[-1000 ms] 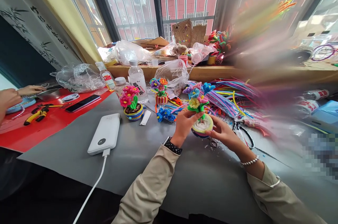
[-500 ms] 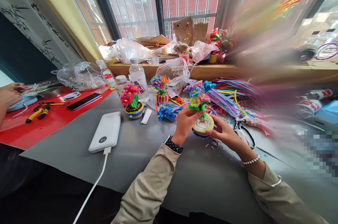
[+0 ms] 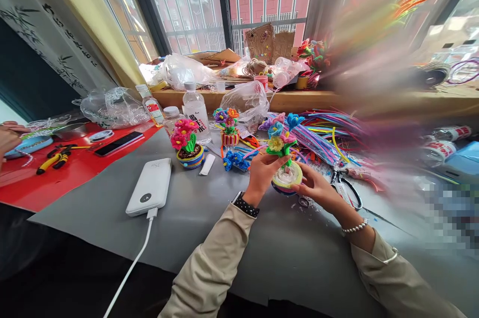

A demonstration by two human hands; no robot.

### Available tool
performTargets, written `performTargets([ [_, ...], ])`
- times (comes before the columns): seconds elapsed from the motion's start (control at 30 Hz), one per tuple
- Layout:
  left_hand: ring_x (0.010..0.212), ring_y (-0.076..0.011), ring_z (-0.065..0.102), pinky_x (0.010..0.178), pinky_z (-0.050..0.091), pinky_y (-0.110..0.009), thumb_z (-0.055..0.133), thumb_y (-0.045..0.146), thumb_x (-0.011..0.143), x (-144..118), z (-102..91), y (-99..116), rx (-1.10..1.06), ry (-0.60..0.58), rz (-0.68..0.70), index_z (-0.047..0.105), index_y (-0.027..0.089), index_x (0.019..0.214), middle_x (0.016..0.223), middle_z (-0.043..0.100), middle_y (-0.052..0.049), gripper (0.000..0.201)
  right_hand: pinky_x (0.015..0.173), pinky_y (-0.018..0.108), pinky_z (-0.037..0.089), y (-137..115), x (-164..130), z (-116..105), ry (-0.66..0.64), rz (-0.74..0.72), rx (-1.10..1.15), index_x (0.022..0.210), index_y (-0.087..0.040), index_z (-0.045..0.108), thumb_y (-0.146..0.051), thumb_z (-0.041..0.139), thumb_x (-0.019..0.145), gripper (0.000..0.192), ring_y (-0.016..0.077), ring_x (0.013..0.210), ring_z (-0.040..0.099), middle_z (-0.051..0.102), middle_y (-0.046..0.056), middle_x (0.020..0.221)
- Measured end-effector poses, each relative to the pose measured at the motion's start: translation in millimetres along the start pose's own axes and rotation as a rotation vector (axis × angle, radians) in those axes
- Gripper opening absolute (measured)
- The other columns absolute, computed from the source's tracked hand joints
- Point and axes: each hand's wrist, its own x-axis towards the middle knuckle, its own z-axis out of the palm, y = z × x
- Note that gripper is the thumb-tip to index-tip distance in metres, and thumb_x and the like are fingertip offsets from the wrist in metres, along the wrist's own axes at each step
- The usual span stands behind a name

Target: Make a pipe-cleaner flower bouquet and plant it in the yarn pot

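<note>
My left hand (image 3: 262, 175) pinches the green stems of a small bunch of pipe-cleaner flowers (image 3: 279, 133) in blue, pink, purple and yellow. The stem ends stand in a white filling inside a round flowerpot (image 3: 287, 185) with a pale yellow rim. My right hand (image 3: 318, 188) grips the pot's right side, thumb near the rim. To the left sit a finished-looking pot of pink flowers (image 3: 190, 156) and a striped pot of mixed flowers (image 3: 229, 136). Loose blue flowers (image 3: 235, 160) lie near my left hand.
A white power bank (image 3: 150, 185) with a cable lies at left. Scissors (image 3: 350, 190) and bundled pipe cleaners (image 3: 318, 141) lie right. Bottles (image 3: 196, 116) stand behind. Another person's hand (image 3: 9, 136) is at far left, by pliers (image 3: 56, 158) and a phone (image 3: 119, 143).
My hands and the potted flowers stay almost still, the blooms shifting very slightly. At far left the other person's hand has drawn back toward the edge.
</note>
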Motion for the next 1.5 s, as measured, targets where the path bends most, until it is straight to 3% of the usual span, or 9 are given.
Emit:
performTargets([
  [0.53,0.054,-0.0089,0.049,0.057,0.041,-0.022,0.068,0.031,0.059,-3.1,2.8,8.3,-0.053,0.021,-0.027,0.069,0.016,0.058,0.057,0.063,0.001,0.015,0.095,0.039,0.037,1.7,1.0,-0.6,0.009,0.012,-0.013,0.117,-0.020,0.043,-0.041,0.065,0.065,0.060,0.0255,0.114,0.044,0.049,0.010,0.122],
  [1.13,0.074,-0.0157,0.057,0.069,0.044,-0.027,0.070,0.033,0.058,-2.4,2.6,1.4,-0.036,0.085,0.006,0.070,0.017,0.066,0.074,0.068,-0.003,0.018,0.096,0.039,0.037,-2.0,0.5,3.0,-0.005,-0.026,0.050,0.114,-0.019,0.043,-0.034,0.066,0.066,0.055,0.0257,0.112,0.046,0.051,0.011,0.119],
  [1.5,0.072,-0.0145,0.055,0.068,0.044,-0.026,0.070,0.034,0.057,-2.6,2.8,4.8,-0.065,0.096,-0.016,0.070,0.016,0.064,0.070,0.065,-0.002,0.019,0.094,0.040,0.038,-2.5,0.7,3.0,-0.007,-0.030,0.018,0.113,-0.020,0.046,-0.036,0.066,0.065,0.054,0.0258,0.109,0.049,0.053,0.009,0.115],
])
